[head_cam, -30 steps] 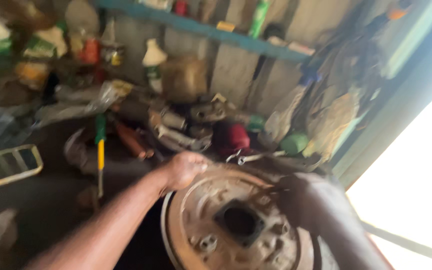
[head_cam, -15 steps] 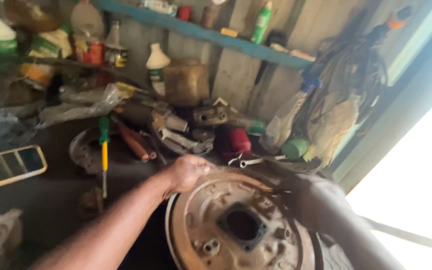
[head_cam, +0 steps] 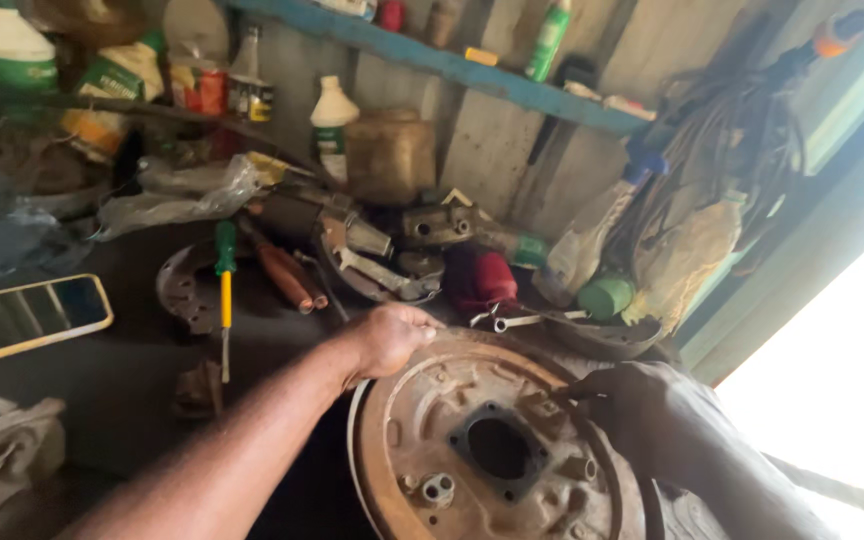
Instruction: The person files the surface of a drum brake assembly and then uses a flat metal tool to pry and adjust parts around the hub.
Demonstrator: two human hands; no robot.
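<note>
left hand (head_cam: 392,338): curled over the top rim of the rusty brake backing plate (head_cam: 432,400); fingers clamped on the edge
right hand (head_cam: 624,405): dark, in shadow; fingers closed on the plate's right side near the rim; exact grip hard to tell
hands: apart, one each side of the plate
plate: propped on edge against the worktop (head_cam: 102,360), bottom centre of view; square hub hole in its middle
nearby: green-and-yellow screwdriver (head_cam: 224,290) left of the left hand; red can (head_cam: 492,277) just behind the plate; phone (head_cam: 22,320) far left
above: blue shelf (head_cam: 472,70) with bottles
</note>
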